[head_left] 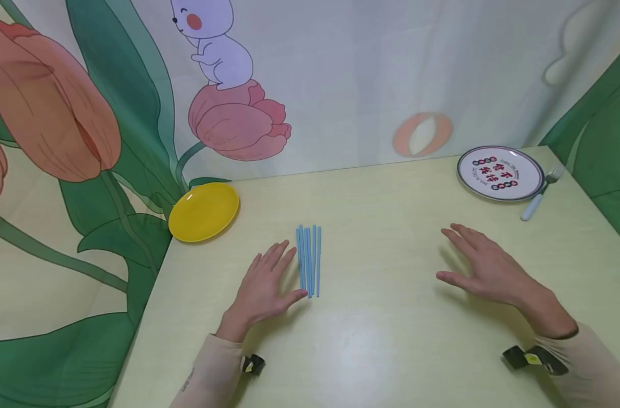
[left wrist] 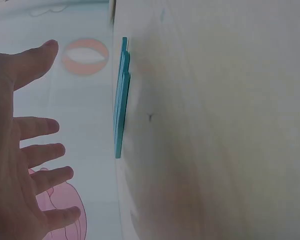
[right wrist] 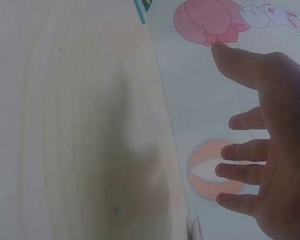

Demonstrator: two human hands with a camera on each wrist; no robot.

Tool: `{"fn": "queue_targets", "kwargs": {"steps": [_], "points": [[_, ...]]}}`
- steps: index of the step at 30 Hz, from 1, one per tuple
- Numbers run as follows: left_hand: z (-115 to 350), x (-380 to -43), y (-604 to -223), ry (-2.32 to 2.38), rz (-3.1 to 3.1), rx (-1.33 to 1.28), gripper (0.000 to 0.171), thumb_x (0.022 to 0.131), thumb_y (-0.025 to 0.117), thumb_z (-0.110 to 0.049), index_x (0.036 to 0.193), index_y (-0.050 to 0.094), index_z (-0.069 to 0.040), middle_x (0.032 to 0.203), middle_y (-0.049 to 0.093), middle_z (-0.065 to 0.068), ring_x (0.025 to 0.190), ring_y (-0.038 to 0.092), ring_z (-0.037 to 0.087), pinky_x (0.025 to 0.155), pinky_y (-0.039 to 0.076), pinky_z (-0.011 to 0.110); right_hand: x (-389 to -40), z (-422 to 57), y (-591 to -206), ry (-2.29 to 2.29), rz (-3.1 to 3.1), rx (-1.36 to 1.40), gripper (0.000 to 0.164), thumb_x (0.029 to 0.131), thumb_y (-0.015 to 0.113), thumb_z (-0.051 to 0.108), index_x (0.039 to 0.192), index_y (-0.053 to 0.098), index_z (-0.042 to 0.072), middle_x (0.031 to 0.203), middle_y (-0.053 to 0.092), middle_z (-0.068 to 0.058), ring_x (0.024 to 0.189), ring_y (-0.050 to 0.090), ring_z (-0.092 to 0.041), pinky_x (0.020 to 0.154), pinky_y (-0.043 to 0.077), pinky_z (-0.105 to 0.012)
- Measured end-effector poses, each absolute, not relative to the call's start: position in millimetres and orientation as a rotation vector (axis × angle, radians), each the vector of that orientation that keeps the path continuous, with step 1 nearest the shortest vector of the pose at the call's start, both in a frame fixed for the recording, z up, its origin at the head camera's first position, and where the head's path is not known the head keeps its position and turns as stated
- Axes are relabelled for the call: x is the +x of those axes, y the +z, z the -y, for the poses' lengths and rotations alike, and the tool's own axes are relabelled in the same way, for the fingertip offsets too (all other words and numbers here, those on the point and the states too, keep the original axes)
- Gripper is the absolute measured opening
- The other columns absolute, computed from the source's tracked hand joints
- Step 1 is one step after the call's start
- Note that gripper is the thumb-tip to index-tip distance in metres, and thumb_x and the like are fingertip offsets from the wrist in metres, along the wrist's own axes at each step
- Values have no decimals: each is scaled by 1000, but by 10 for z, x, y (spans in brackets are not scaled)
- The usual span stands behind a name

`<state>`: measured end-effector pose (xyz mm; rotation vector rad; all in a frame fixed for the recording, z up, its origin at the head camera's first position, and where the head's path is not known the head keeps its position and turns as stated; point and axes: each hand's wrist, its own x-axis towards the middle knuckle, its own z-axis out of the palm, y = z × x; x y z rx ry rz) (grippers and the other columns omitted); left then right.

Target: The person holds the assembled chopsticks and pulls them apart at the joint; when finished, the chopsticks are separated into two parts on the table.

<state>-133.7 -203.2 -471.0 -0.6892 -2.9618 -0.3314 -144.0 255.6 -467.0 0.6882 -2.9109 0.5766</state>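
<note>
Several thin light-blue sticks [head_left: 308, 260] lie side by side near the middle of the table. My left hand [head_left: 266, 283] hovers just left of them, fingers extended and thumb spread toward their near ends. In the left wrist view the same sticks [left wrist: 122, 100] lie flat on the tabletop, apart from the left hand [left wrist: 20, 145]. Over the right part of the table is my right hand [head_left: 488, 269], holding nothing, with its fingers stretched out. The right wrist view shows that hand [right wrist: 285, 145] raised above the surface, its thumb apart from the fingers.
A yellow plate [head_left: 204, 212] sits at the table's left back edge. At the back right stands a white plate [head_left: 475, 180] with a dark rim and red lettering, with a white-handled fork [head_left: 533, 205] beside it. A printed curtain [head_left: 340, 85] hangs behind the table [head_left: 381, 340].
</note>
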Motion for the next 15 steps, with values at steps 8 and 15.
{"fn": "queue_targets", "kwargs": {"steps": [8,15], "points": [[1977,-1352,-4719,-364,2927,-709,87,83,61,-63,150,38,-11,156,35,9,143,33,31,113,31,52,-1424,-2554,-4657,601,2928,696,89,82,71,52,149,36,6,149,38,-25,133,37,-46,102,33,-64],[1926,-1330,-4746,-443,2925,-690,87,82,64,-60,148,40,-9,153,38,10,141,36,28,109,37,50,-1437,-2481,-4654,667,2950,690,87,83,71,51,147,37,3,148,39,-26,132,38,-46,103,34,-64]]}}
